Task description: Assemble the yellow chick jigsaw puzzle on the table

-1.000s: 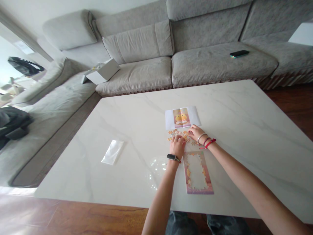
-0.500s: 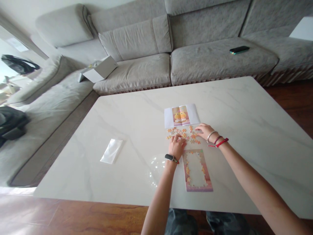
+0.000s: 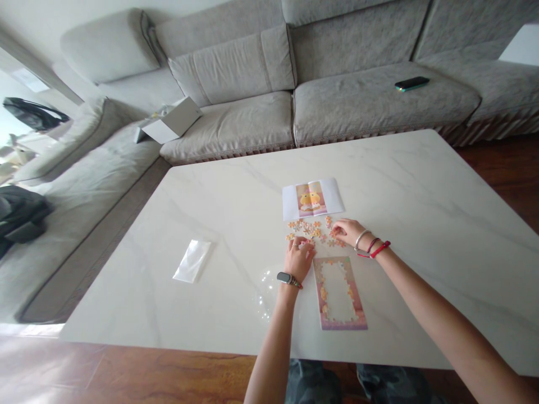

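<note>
Puzzle pieces (image 3: pixel 314 231), loose, many; orange, yellow, pink and pale tones; spread in a low, uneven cluster on the table (image 3: pixel 227 224), between a printed sheet and a puzzle frame.

Left hand (image 3: pixel 299 259): fingers bent and lowered over the near left edge of the cluster; whether a piece is gripped cannot be told. Dark-faced wristband (image 3: pixel 288 279) at the wrist.

Right hand (image 3: pixel 347 230): fingers curled, tips drawn together at the right side of the cluster; whether a piece is pinched between them cannot be told. Pale bangle (image 3: pixel 362 240) and red bracelet (image 3: pixel 380 249) at the wrist.

Puzzle frame (image 3: pixel 344 325): rectangular, pink to mauve border, jagged inner edge, pale open centre; lying flat, just nearer the person than the pieces.

Printed sheet (image 3: pixel 311 198): white, creased, bearing a picture with yellow figures; flat, just beyond the pieces.

Clear packet (image 3: pixel 192 261): flat on the table, well left of the frame.

Table: white, marble-veined, glossy.

Grey sofa (image 3: pixel 379 106): behind the table; on its seat a dark phone-like device (image 3: pixel 412 84) to the right and a white box (image 3: pixel 172 122) to the left.

Wooden floor (image 3: pixel 168 373): reddish brown, along the near side.
</note>
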Tool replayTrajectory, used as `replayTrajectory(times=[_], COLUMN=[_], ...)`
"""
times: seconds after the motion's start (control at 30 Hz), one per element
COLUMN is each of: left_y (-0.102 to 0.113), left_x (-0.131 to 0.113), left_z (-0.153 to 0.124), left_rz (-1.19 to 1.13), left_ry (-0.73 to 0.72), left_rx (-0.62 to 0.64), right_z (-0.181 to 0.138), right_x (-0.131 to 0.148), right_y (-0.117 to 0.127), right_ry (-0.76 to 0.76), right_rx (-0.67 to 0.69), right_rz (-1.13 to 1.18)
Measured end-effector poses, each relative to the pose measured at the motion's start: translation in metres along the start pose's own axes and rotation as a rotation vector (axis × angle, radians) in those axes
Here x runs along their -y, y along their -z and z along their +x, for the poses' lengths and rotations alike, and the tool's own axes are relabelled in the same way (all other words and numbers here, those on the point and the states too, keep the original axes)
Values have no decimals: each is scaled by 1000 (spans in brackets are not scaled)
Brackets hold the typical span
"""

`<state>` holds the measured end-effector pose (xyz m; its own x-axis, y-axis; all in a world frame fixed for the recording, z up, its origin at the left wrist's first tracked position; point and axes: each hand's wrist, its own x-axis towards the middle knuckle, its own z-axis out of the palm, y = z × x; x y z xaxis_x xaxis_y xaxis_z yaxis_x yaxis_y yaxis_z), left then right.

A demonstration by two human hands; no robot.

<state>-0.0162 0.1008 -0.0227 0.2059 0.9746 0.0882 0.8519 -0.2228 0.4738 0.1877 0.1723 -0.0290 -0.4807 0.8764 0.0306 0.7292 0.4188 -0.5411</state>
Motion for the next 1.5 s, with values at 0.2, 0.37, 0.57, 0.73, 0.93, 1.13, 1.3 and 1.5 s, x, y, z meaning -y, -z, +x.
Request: replayTrajectory(times=[0.2,0.37,0.57,0.73,0.93,1.13,1.3,1.5], left_y=[0,2,0,-4,-1,3,20,37], left_x=[2,3,-5,-9,-15,-14,-7,5], left_z=[-4,1,9,3,-3,-9,-6,-11], left_rz=[-6,33,86,37,76,96,80,31], left_ry=[-16,-3,69,13,-9,55,275,490], left_rx=[-15,-55,-28,-26,-42,-61,-187,-380], right_z=[2,-5,-13,11,44,35,34,58], right_x=[1,-5,-14,-8,-3,-9,-4,14], right_y=[-2,12,25,20,4,3,12,0], right_ry=[0,3,4,-48,-50,-89,-81,-16], right_rx=[13,22,84,-15,-31,-43,-35,-39], right_rz=[-38,-51,-73,-75,-70,-83,-107,-121])
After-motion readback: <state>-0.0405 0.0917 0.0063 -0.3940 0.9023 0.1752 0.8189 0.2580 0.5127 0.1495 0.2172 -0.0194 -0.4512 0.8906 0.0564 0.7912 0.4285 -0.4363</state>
